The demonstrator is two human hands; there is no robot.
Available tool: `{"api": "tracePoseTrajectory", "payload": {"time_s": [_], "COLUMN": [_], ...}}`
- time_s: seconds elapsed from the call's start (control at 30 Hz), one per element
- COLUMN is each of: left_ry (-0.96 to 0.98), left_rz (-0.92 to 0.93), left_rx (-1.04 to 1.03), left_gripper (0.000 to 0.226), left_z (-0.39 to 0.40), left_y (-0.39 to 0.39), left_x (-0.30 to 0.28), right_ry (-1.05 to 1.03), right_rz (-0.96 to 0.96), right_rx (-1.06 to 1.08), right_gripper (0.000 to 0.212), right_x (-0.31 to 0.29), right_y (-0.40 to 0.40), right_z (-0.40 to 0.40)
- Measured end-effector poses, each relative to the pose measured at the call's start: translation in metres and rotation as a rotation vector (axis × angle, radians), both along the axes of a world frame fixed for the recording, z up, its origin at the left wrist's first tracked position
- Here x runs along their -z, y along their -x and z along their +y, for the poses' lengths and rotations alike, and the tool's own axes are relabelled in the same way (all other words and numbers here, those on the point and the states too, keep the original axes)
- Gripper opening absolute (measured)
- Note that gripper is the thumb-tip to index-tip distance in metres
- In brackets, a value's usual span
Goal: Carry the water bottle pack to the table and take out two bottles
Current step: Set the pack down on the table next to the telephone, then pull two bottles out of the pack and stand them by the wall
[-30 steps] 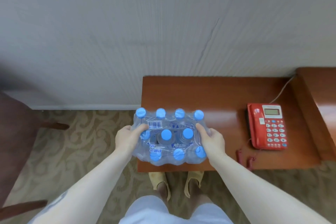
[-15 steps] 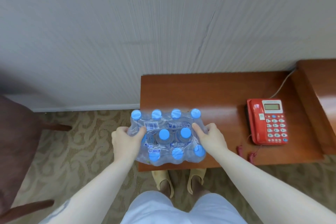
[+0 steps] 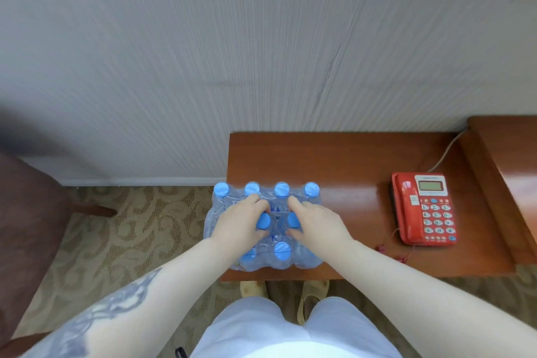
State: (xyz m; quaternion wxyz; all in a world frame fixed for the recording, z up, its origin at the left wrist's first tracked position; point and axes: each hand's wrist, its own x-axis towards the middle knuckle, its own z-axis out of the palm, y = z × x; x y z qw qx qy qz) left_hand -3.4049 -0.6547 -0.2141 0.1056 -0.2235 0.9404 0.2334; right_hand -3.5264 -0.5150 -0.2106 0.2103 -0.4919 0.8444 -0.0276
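The water bottle pack [image 3: 280, 253], clear shrink wrap over several bottles with blue caps, rests on the front left corner of the brown wooden table [image 3: 348, 166]. Its left side hangs slightly past the table's edge. My left hand [image 3: 241, 224] lies on top of the pack, fingers curled into the wrap around a middle cap. My right hand [image 3: 316, 224] does the same at the neighbouring middle cap. My hands and forearms hide part of the middle and front rows.
A red telephone [image 3: 424, 208] with its cord sits on the table's right side. A taller wooden unit [image 3: 511, 154] adjoins on the right. A dark chair [image 3: 29, 227] stands at the left on patterned carpet. The wall is right behind the table.
The pack has been set down on the table. Both hands left its sides and moved onto its top, fingers now digging in at the two middle caps.
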Motion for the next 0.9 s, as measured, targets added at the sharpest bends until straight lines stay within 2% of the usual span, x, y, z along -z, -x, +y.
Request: {"api": "tracePoseTrajectory", "payload": {"time_s": [0.1,0.23,0.33,0.4,0.53,0.63,0.9], "left_ry": [0.062,0.123,0.026,-0.042,-0.132,-0.13,-0.174], "left_rz": [-0.067,-0.176,-0.193,-0.165,-0.04,0.05,0.203], "left_rx": [0.111,0.264,0.292,0.269,0.186,0.151,0.088], "left_gripper": [0.029,0.033,0.03,0.027,0.037,0.048,0.038], "left_z": [-0.003,-0.009,-0.014,-0.016,-0.024,-0.03,-0.023], "left_y": [0.007,0.017,0.02,0.02,0.017,0.008,-0.018], "left_x": [-0.001,-0.004,-0.007,-0.01,-0.028,-0.046,-0.067], "right_ry": [-0.078,-0.159,-0.175,-0.162,-0.072,-0.005,0.174], "right_rz": [0.094,0.095,0.067,0.024,-0.031,-0.026,-0.056], "right_rx": [-0.154,-0.279,-0.308,-0.287,-0.199,-0.21,-0.218], "right_gripper": [0.041,0.038,0.032,0.029,0.032,0.033,0.031], "right_x": [0.001,0.0,-0.006,-0.012,-0.031,-0.042,-0.057], "right_y": [0.002,0.009,0.013,0.015,0.025,0.023,0.008], "right_z": [-0.006,-0.013,-0.014,-0.015,-0.015,-0.012,-0.005]}}
